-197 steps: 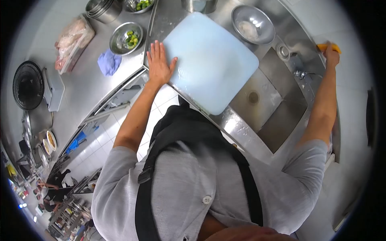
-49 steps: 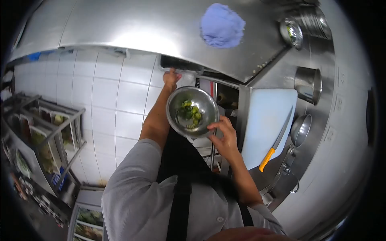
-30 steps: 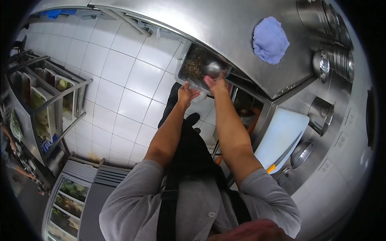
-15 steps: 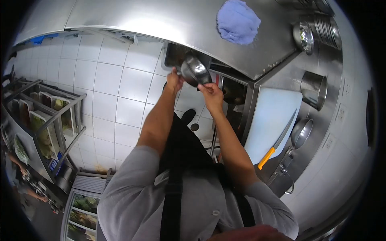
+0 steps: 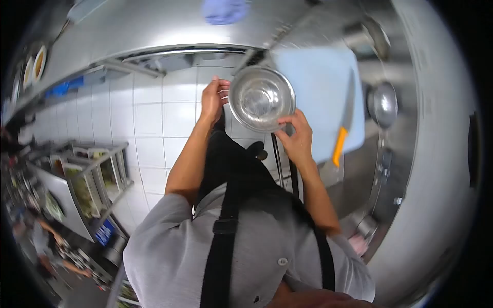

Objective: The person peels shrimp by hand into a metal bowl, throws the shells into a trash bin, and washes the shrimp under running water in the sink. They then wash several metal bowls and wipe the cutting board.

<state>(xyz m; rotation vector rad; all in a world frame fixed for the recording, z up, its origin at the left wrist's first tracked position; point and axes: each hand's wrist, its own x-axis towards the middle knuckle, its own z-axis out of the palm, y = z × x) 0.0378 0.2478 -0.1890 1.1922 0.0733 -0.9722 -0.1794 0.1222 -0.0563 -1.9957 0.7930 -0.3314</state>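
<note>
A round steel bowl (image 5: 262,99), with no food visible inside, is held up in front of me over the floor. The thumb and fingers of my right hand (image 5: 298,137) pinch its lower right rim. Beside its left edge is my left hand (image 5: 214,98), fingers somewhat curled and apart; whether they touch the bowl is unclear. Just to the right lies a pale blue cutting board (image 5: 313,82). On its right part rests a knife with an orange handle (image 5: 339,146), blade pointing away from me.
A purple cloth (image 5: 225,11) sits on the steel counter (image 5: 149,25) at the top. Right of the board are another steel bowl (image 5: 383,104) and a blurred pot (image 5: 363,38). A rack with food trays (image 5: 92,179) stands on the left; people's arms show at lower left.
The bowl, earlier holding green pieces and then tipped over a container under the counter, is now upright and nearer the board. My left hand is beside it. The view has turned.
</note>
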